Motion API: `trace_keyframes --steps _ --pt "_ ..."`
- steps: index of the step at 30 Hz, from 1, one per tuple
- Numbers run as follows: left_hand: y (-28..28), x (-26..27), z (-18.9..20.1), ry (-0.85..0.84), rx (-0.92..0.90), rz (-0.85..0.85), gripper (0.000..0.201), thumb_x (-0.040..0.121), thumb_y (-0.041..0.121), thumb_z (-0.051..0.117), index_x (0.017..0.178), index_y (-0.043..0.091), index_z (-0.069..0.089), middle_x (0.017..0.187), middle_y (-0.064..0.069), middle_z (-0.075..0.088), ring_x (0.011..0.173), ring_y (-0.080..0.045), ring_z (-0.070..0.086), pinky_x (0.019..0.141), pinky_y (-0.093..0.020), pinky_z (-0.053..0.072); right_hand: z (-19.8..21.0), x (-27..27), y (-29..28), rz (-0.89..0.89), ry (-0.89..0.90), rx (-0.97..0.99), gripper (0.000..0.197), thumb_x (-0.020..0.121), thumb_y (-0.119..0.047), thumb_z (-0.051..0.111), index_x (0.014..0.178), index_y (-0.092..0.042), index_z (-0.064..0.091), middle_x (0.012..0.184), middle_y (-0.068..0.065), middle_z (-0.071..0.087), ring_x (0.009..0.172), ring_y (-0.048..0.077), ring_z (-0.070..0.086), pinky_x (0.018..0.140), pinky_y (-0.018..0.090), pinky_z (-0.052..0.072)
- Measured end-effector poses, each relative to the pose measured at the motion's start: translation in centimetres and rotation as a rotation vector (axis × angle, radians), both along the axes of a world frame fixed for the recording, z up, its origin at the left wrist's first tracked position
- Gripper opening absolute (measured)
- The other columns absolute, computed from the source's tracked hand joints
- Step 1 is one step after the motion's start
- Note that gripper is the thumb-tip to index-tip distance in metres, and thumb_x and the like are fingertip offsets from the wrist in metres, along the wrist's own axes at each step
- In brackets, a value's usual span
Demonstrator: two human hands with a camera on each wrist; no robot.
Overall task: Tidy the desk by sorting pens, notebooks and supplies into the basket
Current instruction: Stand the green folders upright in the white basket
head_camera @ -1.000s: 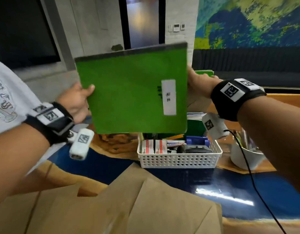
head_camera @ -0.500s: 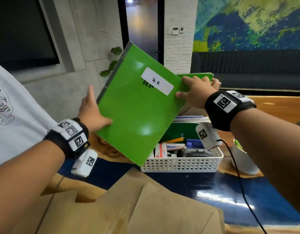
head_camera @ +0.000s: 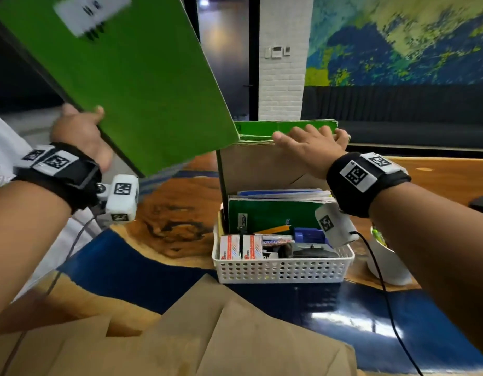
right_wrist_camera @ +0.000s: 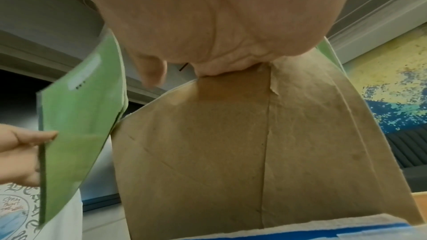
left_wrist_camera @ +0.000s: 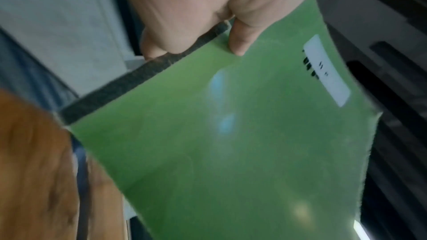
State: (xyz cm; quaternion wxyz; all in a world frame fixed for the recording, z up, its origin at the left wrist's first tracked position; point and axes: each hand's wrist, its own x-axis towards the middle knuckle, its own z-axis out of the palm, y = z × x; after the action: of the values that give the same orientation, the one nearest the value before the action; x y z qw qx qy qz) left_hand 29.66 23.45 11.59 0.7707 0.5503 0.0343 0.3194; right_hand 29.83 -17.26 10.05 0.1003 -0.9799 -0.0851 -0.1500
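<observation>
My left hand (head_camera: 80, 131) grips a green notebook (head_camera: 142, 85) with a white label by its dark spine, raised high at the upper left. In the left wrist view the thumb lies on the cover (left_wrist_camera: 231, 134) and the fingers go behind the spine. A white perforated basket (head_camera: 281, 270) stands on the desk and holds small red-and-white boxes (head_camera: 240, 246), a pencil, a dark green notebook (head_camera: 270, 215) and upright books. My right hand (head_camera: 310, 147) rests with straight fingers on the top edge of the upright brown-covered book (head_camera: 256, 169) and the green one behind it (head_camera: 283, 127).
Brown paper envelopes (head_camera: 207, 335) lie overlapped at the near edge of the wood-and-blue desk (head_camera: 153, 267). A white bowl (head_camera: 384, 264) stands right of the basket, under my right forearm. A black cable (head_camera: 384, 294) hangs from the right wrist camera.
My right hand has let go of the green notebook and moved onto the tops of the upright books. My left hand alone has lifted the notebook up and to the left.
</observation>
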Motion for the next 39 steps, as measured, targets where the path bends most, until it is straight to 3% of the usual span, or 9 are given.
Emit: trace_keyframes --steps 4,10,13,15,17,27,31,36,39 --pt "-2.2 3.3 -1.6 0.083 -0.252 -0.175 0.047 0.09 0.015 0.06 0.134 0.001 0.052 0.129 -0.023 0.062 0.113 -0.043 0.064 0.096 -0.071 0.042 -0.3 0.2 0.1 -0.024 -0.045 -0.067 0.04 0.087 -0.05 0.057 0.121 -0.03 0.048 0.111 -0.001 0.043 0.125 0.03 0.038 0.115 0.056 0.01" --pt "-7.9 5.1 -1.2 0.198 -0.529 -0.256 0.058 0.102 0.034 0.044 0.145 -0.004 0.03 0.153 -0.033 0.029 0.137 -0.05 0.036 0.096 -0.073 0.039 -1.1 1.0 0.0 -0.011 -0.127 -0.065 0.04 0.084 -0.043 0.06 0.121 -0.032 0.048 0.107 -0.001 0.043 0.12 0.031 0.04 0.112 0.057 0.014" --pt "-8.7 9.2 -5.8 0.322 -0.22 -0.338 0.07 0.094 0.022 0.054 0.152 0.003 0.021 0.158 -0.031 0.02 0.142 -0.049 0.029 0.091 -0.075 0.04 -1.2 1.2 0.0 -0.013 -0.147 -0.062 0.041 0.084 -0.048 0.061 0.119 -0.032 0.049 0.108 0.0 0.044 0.12 0.032 0.041 0.111 0.058 0.017" --pt "-12.6 6.8 -7.3 0.35 -0.066 -0.482 0.033 0.097 0.014 0.047 0.13 0.007 0.048 0.123 -0.026 0.061 0.103 -0.039 0.067 0.072 -0.055 0.059 -1.2 1.4 0.1 -0.017 -0.16 -0.063 0.041 0.084 -0.049 0.06 0.119 -0.031 0.05 0.11 0.002 0.046 0.122 0.033 0.04 0.111 0.059 0.017" --pt "-15.6 5.2 -8.3 0.352 0.083 -0.518 0.022 0.1 0.011 0.042 0.101 0.016 0.063 0.082 -0.01 0.065 0.062 -0.022 0.062 0.058 -0.036 0.056 -1.1 1.5 0.2 -0.018 -0.177 -0.063 0.042 0.083 -0.049 0.058 0.12 -0.03 0.05 0.109 0.003 0.045 0.123 0.033 0.04 0.11 0.059 0.018" --pt "-15.9 7.1 -11.6 0.617 0.354 -0.436 0.042 0.105 0.009 0.026 0.083 0.013 0.062 0.06 -0.003 0.069 0.048 -0.016 0.062 0.065 -0.034 0.047 -1.1 2.4 0.3 -0.029 -0.192 -0.066 0.052 0.085 -0.051 0.058 0.132 -0.035 0.043 0.128 0.003 0.05 0.128 0.033 0.038 0.111 0.06 0.016" --pt "-14.7 7.1 -11.7 0.629 0.515 -0.508 0.031 0.103 0.01 0.034 0.108 0.007 0.065 0.096 -0.012 0.074 0.08 -0.025 0.068 0.08 -0.04 0.049 -1.0 2.9 0.7 -0.054 -0.167 -0.002 0.089 0.085 -0.049 0.058 0.156 -0.037 0.007 0.141 0.0 0.045 0.137 0.032 0.033 0.114 0.06 0.012" --pt "-13.3 5.0 -11.0 0.713 1.047 -0.475 0.023 0.103 0.028 0.046 0.117 0.027 0.064 0.107 -0.004 0.071 0.09 -0.024 0.067 0.077 -0.034 0.051 -0.6 3.7 1.1 -0.067 -0.175 -0.011 0.057 0.084 -0.046 0.058 0.136 -0.034 0.037 0.132 0.003 0.052 0.129 0.033 0.039 0.111 0.062 0.017" --pt "-12.3 1.6 -11.8 0.819 1.338 -0.312 0.029 0.096 0.035 0.061 0.101 0.007 0.069 0.091 -0.016 0.072 0.071 -0.023 0.063 0.061 -0.031 0.051 -0.8 4.3 1.3 -0.102 -0.182 -0.025 0.044 0.088 -0.037 0.054 0.129 -0.031 0.039 0.127 0.005 0.052 0.127 0.034 0.04 0.109 0.065 0.017"
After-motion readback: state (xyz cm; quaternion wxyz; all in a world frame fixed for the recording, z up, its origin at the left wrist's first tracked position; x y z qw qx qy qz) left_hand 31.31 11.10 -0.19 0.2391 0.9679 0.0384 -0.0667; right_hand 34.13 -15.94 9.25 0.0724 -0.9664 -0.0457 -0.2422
